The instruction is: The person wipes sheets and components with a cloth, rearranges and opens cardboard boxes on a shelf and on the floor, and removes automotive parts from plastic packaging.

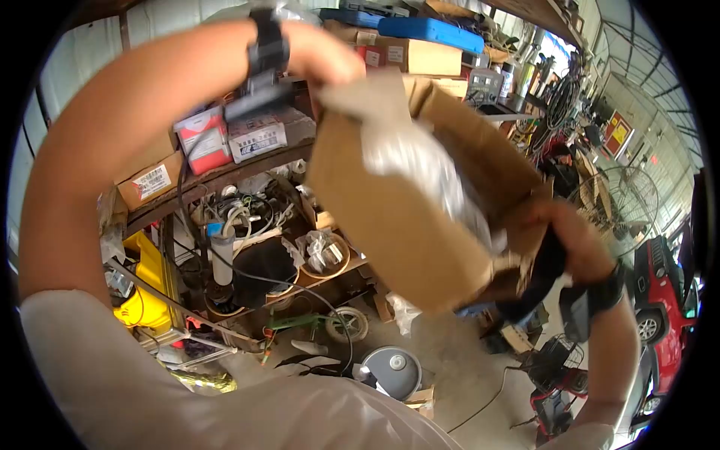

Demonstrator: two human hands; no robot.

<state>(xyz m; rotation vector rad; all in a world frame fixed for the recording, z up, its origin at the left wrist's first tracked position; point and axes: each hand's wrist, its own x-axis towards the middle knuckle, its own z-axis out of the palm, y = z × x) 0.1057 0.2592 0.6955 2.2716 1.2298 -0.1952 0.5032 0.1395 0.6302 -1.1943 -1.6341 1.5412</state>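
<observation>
An open cardboard box [390, 217] is held up in front of me, tilted, with clear plastic wrapping [420, 165] showing inside it. At the box's upper left end is my left hand [330, 60], its fingers partly hidden behind a raised flap and blurred. My right hand [566, 232] grips the lower right end of the box, its fingers bent over the edge. Beyond the box, other cardboard boxes [435, 58] are stacked on a shelf, topped by a blue case [431, 34].
A red and white box [202, 140] stands on the left shelf above a yellow bin [150, 277]. Below are a small wheel [346, 325] and a grey round lid [392, 373]. At the right are a wire fan [619, 206] and a red vehicle [660, 315].
</observation>
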